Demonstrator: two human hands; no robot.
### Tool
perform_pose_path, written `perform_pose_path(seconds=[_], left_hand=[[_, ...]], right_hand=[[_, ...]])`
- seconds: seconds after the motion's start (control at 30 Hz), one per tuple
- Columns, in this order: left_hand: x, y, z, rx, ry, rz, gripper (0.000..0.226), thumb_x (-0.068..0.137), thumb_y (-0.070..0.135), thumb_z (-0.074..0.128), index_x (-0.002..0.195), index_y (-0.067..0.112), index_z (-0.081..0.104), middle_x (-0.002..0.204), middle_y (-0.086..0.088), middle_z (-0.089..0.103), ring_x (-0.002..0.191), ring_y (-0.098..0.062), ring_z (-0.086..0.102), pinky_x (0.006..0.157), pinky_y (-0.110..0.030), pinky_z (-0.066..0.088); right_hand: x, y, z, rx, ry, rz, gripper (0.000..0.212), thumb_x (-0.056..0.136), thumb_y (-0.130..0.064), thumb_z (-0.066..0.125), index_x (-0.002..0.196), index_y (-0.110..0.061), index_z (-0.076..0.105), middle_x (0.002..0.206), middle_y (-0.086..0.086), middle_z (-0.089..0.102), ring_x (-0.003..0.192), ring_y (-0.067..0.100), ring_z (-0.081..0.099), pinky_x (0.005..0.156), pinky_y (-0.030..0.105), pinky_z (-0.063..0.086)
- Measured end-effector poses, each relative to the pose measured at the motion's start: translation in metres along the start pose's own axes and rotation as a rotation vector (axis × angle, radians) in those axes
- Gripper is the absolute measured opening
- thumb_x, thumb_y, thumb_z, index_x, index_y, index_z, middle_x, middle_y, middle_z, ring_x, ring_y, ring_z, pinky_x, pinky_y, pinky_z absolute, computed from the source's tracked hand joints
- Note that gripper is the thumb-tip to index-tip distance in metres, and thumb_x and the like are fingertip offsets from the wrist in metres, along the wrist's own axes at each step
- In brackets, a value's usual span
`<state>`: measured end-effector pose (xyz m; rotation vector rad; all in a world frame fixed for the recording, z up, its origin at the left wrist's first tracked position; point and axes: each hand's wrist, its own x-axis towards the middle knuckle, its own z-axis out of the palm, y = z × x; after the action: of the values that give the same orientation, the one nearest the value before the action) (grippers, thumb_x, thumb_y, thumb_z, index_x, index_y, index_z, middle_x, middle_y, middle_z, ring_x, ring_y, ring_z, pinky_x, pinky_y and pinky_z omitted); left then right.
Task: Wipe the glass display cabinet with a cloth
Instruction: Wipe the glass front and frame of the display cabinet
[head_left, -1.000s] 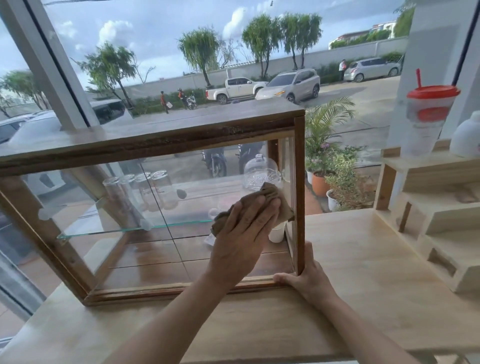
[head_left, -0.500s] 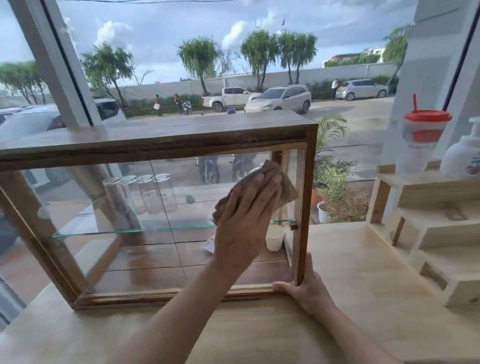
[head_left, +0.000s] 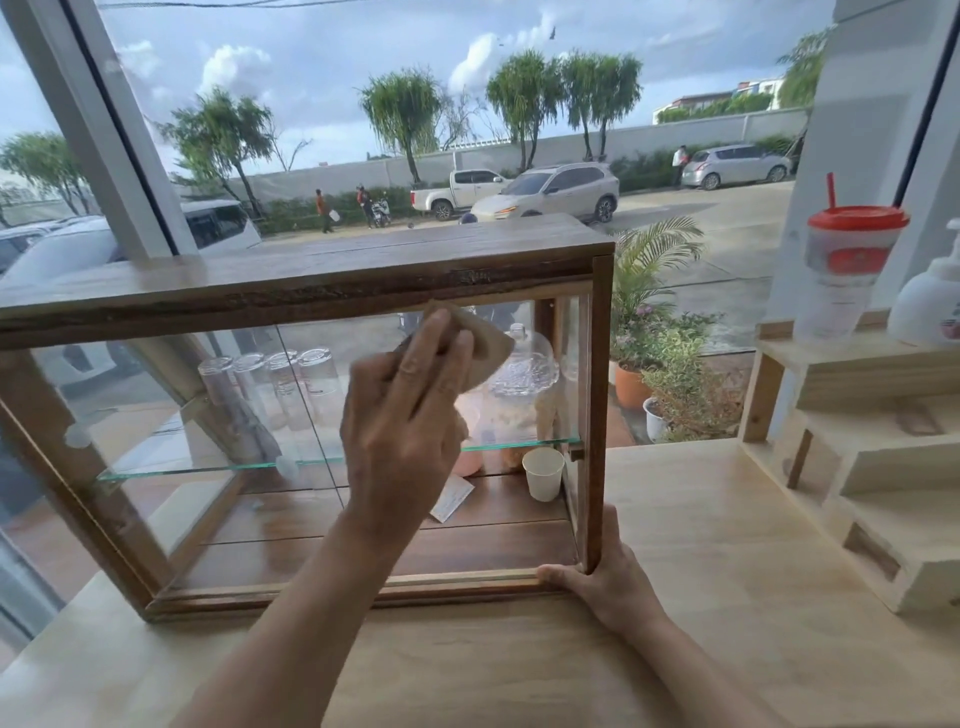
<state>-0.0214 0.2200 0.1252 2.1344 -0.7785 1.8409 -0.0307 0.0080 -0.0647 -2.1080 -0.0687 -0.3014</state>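
A wood-framed glass display cabinet (head_left: 311, 291) stands on a pale wooden counter (head_left: 701, 545) by the window. My left hand (head_left: 408, 410) presses a brown cloth (head_left: 488, 345) flat against the upper part of the front glass, just under the top rail. My right hand (head_left: 605, 579) grips the cabinet's lower right front corner. Inside are several upturned glasses (head_left: 270, 384), a clear jar (head_left: 522, 374) on the glass shelf, and a white paper cup (head_left: 543, 474) on the floor of the cabinet.
A stepped wooden rack (head_left: 872, 457) stands at the right, carrying a cup with a red lid (head_left: 844, 270) and a white pump bottle (head_left: 930, 301). Behind the cabinet is a large window with potted plants (head_left: 660, 364) and parked cars outside.
My left hand has slid the cloth up the glass, from the lower middle to just under the top rail and slightly left. My right hand has stayed on the corner.
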Motion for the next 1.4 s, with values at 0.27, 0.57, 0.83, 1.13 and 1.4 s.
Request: perform_pose_path(seconds=[0.27,0.57,0.83,1.13,1.4], left_hand=[[-0.054,0.017,0.029,0.068,-0.319,0.002,0.049,0.105,0.005,0.019,0.152,0.008,0.033,0.163,-0.01,0.025,0.129,-0.044,0.051,0.092,-0.054,0.047],[-0.023,0.0,0.009,-0.003,-0.141,0.048,0.036,0.1,-0.007,0.049,0.129,0.004,0.065,0.144,-0.012,0.056,0.102,-0.038,0.061,0.082,-0.043,0.056],[-0.037,0.01,0.014,0.062,-0.111,-0.066,0.036,0.094,0.001,0.047,0.124,0.0,0.068,0.144,-0.015,0.053,0.097,-0.039,0.063,0.087,-0.035,0.047],[-0.026,0.034,0.037,0.031,-0.205,0.059,0.046,0.105,0.002,0.04,0.15,0.01,0.04,0.158,0.002,0.037,0.113,-0.034,0.044,0.095,-0.046,0.051],[-0.061,0.068,0.046,0.021,-0.335,0.009,0.049,0.105,0.0,0.022,0.148,0.005,0.045,0.161,-0.002,0.031,0.117,-0.038,0.059,0.104,-0.045,0.042]], right_hand=[[-0.001,-0.001,0.0,-0.027,-0.017,0.005,0.075,0.063,-0.046,0.086,0.107,-0.041,0.026,0.072,0.001,0.061,0.065,0.004,0.062,0.053,0.018,0.041],[-0.003,-0.005,-0.001,-0.035,-0.014,0.009,0.075,0.064,-0.044,0.086,0.107,-0.041,0.025,0.066,-0.005,0.052,0.061,0.008,0.056,0.052,0.018,0.037],[-0.001,-0.002,-0.001,-0.03,-0.014,-0.001,0.073,0.064,-0.043,0.086,0.106,-0.036,0.027,0.066,-0.005,0.049,0.061,0.009,0.054,0.051,0.018,0.037],[-0.002,-0.004,-0.002,-0.031,-0.016,-0.004,0.072,0.066,-0.041,0.086,0.108,-0.034,0.027,0.071,-0.004,0.052,0.064,0.009,0.056,0.054,0.018,0.037],[-0.002,-0.002,-0.001,-0.02,-0.009,0.017,0.072,0.065,-0.041,0.087,0.104,-0.036,0.026,0.07,-0.002,0.056,0.066,0.011,0.06,0.054,0.022,0.039]])
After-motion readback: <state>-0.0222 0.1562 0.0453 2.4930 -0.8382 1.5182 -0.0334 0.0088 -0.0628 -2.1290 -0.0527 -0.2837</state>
